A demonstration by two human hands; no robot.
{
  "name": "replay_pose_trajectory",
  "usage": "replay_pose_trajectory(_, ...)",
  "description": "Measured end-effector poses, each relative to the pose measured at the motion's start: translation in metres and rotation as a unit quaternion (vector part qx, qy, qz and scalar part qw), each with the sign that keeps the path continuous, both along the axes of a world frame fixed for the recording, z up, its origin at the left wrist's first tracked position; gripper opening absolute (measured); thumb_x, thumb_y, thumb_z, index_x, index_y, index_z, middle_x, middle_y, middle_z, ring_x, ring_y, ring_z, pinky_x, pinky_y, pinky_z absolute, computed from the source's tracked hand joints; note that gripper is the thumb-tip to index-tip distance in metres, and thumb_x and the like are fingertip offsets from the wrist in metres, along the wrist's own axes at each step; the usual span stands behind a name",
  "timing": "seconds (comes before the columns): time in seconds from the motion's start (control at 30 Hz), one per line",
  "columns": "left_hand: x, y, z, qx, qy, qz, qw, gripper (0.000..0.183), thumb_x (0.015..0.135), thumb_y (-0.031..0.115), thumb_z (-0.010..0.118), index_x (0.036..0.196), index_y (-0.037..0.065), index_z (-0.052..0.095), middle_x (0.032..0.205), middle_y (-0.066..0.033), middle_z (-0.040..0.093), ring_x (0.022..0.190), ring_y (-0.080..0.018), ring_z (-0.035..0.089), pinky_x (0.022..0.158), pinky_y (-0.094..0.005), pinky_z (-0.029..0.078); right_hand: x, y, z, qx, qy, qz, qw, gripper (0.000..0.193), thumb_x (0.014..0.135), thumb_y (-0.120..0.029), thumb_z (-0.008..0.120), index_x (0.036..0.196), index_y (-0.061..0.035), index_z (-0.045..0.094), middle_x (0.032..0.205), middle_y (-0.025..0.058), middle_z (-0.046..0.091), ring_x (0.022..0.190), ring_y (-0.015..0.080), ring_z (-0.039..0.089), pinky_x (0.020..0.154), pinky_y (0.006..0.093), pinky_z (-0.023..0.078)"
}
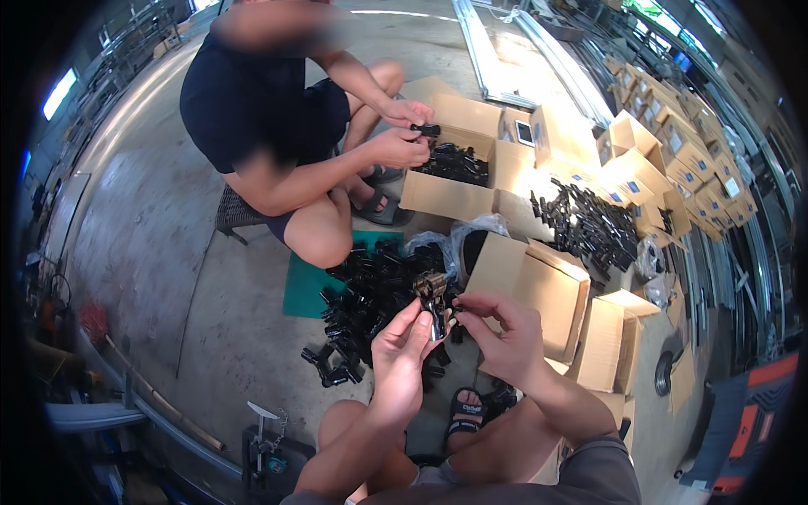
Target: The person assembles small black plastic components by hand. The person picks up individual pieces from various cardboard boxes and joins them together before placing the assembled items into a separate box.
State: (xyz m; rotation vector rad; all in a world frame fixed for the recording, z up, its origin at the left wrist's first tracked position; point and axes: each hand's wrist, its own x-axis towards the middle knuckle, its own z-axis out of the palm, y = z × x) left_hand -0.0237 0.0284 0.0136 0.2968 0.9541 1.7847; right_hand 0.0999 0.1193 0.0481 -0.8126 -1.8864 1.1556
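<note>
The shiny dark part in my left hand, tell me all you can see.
The shiny dark part has a brownish, knobbly upper end and a smooth, glossy lower section, possibly metal or plastic. The left hand grips it roughly upright; in view it overlaps the black pile. The right hand is close, contact unclear.

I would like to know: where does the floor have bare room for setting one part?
The widest bare floor lies between the green sheet and the long pole, nearer than the stool. Crowded is around the left hand: black parts pile beyond it, and open cardboard boxes stand rightward.
</note>
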Motion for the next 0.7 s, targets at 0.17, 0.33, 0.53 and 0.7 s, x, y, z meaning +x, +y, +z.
replay_pose_trajectory(0.17,0.024,-0.008,-0.001,0.043,0.024,0.009,0.999,0.033,0.1,0.006,0.058,0.132,-0.003,0.057,0.115,-0.0077,0.069,0.097,-0.0084,0.064,0.087,-0.024,0.052,0.015,-0.03,0.006,0.038,-0.057,-0.073,0.995,0.017,0.085,0.0,0.072,0.102,-0.0002,0.072,0.093,0.0126,0.073,0.082,0.0192,0.071,0.075,0.0288,0.055)
replay_pose_trajectory(0.33,0.032,-0.001,-0.005,0.061,0.06,0.016,0.996,0.034,0.098,0.002,0.06,0.131,-0.005,0.058,0.122,-0.0097,0.067,0.104,-0.0098,0.062,0.092,-0.0243,0.049,0.015,-0.036,0.009,0.073,-0.056,-0.137,0.986,0.016,0.085,-0.001,0.072,0.1,-0.0003,0.072,0.09,0.013,0.074,0.08,0.0194,0.071,0.074,0.0289,0.054)
replay_pose_trajectory(0.53,0.044,0.005,-0.009,0.086,0.095,0.046,0.991,0.034,0.096,-0.001,0.061,0.13,-0.006,0.058,0.122,-0.0099,0.067,0.106,-0.0107,0.061,0.095,-0.0253,0.048,0.022,-0.035,0.0,0.096,-0.044,-0.166,0.98,0.015,0.086,-0.004,0.072,0.1,-0.0016,0.073,0.091,0.013,0.074,0.08,0.0205,0.072,0.073,0.0288,0.055)
replay_pose_trajectory(0.7,0.048,0.009,-0.011,0.101,0.111,0.068,0.986,0.032,0.095,0.003,0.065,0.127,-0.002,0.062,0.118,-0.0076,0.069,0.103,-0.0088,0.061,0.092,-0.0242,0.047,0.023,-0.034,-0.003,0.058,-0.031,-0.172,0.983,0.015,0.086,-0.005,0.072,0.101,-0.0016,0.073,0.093,0.0136,0.074,0.082,0.0214,0.073,0.074,0.0293,0.056)
